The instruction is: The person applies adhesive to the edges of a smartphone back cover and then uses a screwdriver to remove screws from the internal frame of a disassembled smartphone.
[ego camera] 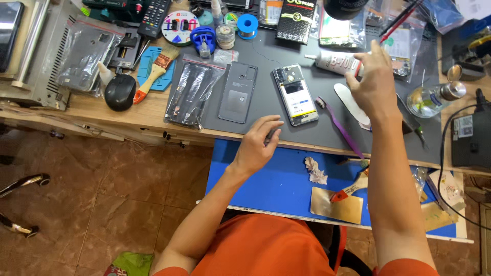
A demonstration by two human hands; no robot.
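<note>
- My right hand (372, 82), upper right of the frame, closes around the glue tube (332, 62).
- The tube is light and soft; I grip mid-body.
- My left hand (258, 145) rests open near the fragile opened phone (295, 94), centre.

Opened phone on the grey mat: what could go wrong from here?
The right hand reaches the glue tube just beyond the opened phone; glue could drip onto its exposed insides. The left hand rests at the mat's front edge and could nudge the phone or the back cover.
</note>
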